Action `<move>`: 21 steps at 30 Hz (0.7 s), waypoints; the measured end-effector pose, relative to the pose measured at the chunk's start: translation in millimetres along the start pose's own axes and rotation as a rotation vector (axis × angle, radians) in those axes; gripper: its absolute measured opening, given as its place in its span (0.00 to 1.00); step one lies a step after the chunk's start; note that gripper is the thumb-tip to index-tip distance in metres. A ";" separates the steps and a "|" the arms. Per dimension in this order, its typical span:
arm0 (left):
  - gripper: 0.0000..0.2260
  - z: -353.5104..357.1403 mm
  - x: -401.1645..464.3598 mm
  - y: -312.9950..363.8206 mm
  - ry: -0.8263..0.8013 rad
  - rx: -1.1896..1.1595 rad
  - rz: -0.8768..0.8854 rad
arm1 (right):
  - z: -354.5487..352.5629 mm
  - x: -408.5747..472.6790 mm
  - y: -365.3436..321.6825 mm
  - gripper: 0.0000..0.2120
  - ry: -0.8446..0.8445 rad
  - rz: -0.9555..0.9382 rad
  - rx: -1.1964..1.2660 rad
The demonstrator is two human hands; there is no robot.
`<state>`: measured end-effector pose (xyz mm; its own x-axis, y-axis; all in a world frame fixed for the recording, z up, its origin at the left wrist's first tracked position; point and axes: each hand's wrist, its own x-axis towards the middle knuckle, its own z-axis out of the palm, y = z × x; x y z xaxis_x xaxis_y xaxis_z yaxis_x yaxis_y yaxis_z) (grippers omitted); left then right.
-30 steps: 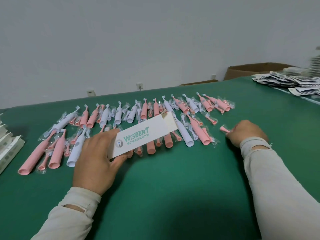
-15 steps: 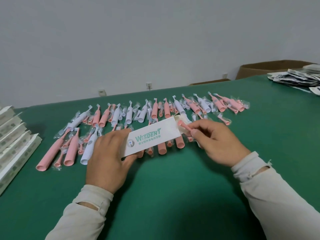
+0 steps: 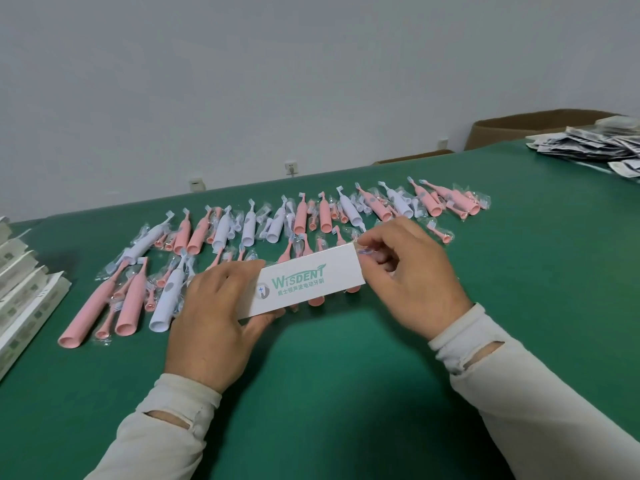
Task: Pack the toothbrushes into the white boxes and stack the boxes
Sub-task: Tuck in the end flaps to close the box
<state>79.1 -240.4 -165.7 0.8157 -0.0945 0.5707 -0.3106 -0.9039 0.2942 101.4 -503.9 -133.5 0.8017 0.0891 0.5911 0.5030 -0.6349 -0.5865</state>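
Even, soft overhead light, moderately bright, no glare. Faint diffuse shadows on green table [image 3: 346, 393] beneath forearms and under white box [image 3: 308, 282]. Centre fairly sharp; fingertips slightly motion-blurred. Wide-angle bending tilts table edge; corners softer.

A white box [image 3: 309, 283] printed with teal lettering sits at frame centre against a dark green table [image 3: 346, 375], behind it lie pale pink and white toothbrushes [image 3: 242, 233], cream sleeves [image 3: 540, 403] fill the lower corners, a brown carton [image 3: 519, 128] sits upper right, and black-and-white packets [image 3: 595, 147] lie beside it.
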 end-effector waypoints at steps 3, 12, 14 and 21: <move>0.27 -0.7 0.2 -2.9 0.018 -0.020 -0.025 | 8.9 -1.0 -4.0 0.12 -0.013 0.201 0.484; 0.25 0.5 0.4 -2.0 0.029 -0.049 -0.008 | -6.5 9.1 0.0 0.16 -0.214 0.327 0.852; 0.25 0.7 1.1 -3.3 0.027 -0.035 -0.038 | -21.7 25.2 21.2 0.10 0.082 0.411 0.720; 0.27 2.4 0.9 -3.4 0.021 -0.025 -0.093 | -37.3 38.6 122.3 0.20 -0.254 0.538 -0.315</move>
<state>82.0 -238.4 -168.0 0.8315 -0.0015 0.5555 -0.2457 -0.8978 0.3654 181.8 -606.7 -161.8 0.9847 -0.1486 0.0905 -0.0748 -0.8313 -0.5507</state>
